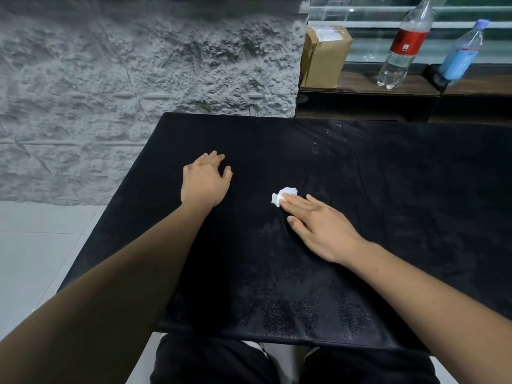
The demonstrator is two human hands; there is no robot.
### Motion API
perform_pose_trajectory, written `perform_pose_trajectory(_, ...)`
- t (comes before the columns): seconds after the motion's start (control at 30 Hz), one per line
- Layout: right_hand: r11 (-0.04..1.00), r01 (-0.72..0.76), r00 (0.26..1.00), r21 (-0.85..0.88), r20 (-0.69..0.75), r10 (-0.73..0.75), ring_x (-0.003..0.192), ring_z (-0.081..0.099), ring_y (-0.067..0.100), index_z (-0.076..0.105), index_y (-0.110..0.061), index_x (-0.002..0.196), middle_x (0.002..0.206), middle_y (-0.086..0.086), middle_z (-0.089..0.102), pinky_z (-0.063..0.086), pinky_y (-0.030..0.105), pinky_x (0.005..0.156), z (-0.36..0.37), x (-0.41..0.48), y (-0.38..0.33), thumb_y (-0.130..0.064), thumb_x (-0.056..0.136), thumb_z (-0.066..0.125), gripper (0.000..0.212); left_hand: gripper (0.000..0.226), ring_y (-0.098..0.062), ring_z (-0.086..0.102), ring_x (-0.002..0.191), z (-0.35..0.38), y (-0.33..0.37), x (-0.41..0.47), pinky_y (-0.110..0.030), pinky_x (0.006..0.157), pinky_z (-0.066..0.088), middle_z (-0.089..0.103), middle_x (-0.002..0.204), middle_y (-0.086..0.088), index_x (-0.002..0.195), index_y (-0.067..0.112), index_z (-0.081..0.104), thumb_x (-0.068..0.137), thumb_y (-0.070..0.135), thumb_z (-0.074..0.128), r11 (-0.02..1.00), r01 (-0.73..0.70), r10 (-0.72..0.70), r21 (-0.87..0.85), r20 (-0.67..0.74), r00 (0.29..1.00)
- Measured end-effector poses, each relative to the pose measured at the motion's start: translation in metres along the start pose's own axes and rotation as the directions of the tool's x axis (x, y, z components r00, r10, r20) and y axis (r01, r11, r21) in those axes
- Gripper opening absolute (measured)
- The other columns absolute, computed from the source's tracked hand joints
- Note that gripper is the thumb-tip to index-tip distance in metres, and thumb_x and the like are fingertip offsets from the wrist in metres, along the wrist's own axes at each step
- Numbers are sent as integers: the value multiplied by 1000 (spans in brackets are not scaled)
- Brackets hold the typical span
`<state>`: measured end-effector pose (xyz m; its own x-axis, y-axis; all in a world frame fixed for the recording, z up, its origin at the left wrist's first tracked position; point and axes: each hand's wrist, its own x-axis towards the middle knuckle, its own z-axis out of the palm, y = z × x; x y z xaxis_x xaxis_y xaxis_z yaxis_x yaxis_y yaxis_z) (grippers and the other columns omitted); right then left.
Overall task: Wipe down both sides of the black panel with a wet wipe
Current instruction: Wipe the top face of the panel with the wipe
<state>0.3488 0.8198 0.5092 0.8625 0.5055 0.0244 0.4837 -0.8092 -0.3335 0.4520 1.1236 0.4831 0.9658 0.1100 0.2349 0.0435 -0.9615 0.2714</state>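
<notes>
Right hand point(321, 225), fingers straight, presses the wet wipe point(284, 195) mid-frame on the black panel point(388, 203); left hand point(203, 184) rests relaxed. Damp streaks suggest the top side is partly wiped; underside remains.

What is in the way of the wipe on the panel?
Nothing between the right hand and the wipe: its fingers press it onto the panel. Only the left hand rests on the panel, apart from the wipe, on its left.

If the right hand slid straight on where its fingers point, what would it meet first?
The right hand meets the wet wipe, already at its fingertips; beyond, probably the left hand.
</notes>
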Motion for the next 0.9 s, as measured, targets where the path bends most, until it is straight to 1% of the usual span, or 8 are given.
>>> perform_pose_trajectory(0.13, 997, -67, 997, -31, -51, 65, 157, 15, -2, 32, -30, 164, 171, -12, 24, 3, 21, 128, 11, -3, -17, -43, 112, 26, 54, 54, -17, 34, 154, 0, 0, 0, -47, 123, 29, 45, 162, 3, 152, 26, 53, 105, 52, 41, 1000, 1, -1, 9, 5, 1000)
perform_pose_trajectory(0.23, 996, -76, 994, -44, -80, 73, 157, 16, 0, 33, -28, 164, 171, -10, 25, -2, 17, 124, 18, -8, -33, -45, 112, 25, 55, 55, -17, 34, 154, 1, 0, 0, -48, 123, 29, 45, 162, 3, 152, 26, 53, 105, 52, 40, 1000, 1, -1, 18, 7, 1000)
perform_pose_trajectory(0.43, 999, 11, 999, -36, -48, -13, 158, 14, 1, 31, -27, 164, 171, -9, 25, 3, 23, 129, 31, -24, -63, -45, 112, 23, 56, 54, -17, 36, 153, 2, -1, 0, -48, 123, 31, 48, 160, 2, 151, 26, 55, 105, 52, 42, 1000, -2, 2, 10, -13, 1000)
perform_pose_trajectory(0.53, 998, 52, 998, -19, -34, -53, 158, 16, 3, 33, -26, 163, 171, -7, 28, 3, 24, 129, 33, -32, -76, -43, 112, 24, 55, 53, -18, 38, 152, 2, -2, -1, -48, 122, 31, 50, 159, 1, 149, 25, 56, 104, 51, 44, 1000, -5, 5, -2, -29, 1000)
perform_pose_trajectory(0.63, 996, 90, 996, -13, -14, -91, 159, 13, 3, 32, -24, 164, 171, -7, 26, 2, 25, 130, 37, -41, -88, -43, 111, 24, 56, 51, -19, 39, 151, 3, -2, -2, -48, 121, 31, 51, 158, 0, 147, 24, 58, 104, 49, 45, 1000, -9, 8, -21, -39, 999)
perform_pose_trajectory(0.9, 988, 148, 989, 32, 22, -149, 158, 12, 1, 33, -27, 163, 172, -9, 24, 7, 28, 130, 40, -59, -100, -39, 112, 27, 53, 48, -20, 44, 148, 2, -3, -6, -49, 118, 35, 56, 153, 0, 142, 23, 62, 103, 46, 47, 1000, -15, 13, -26, -66, 998)
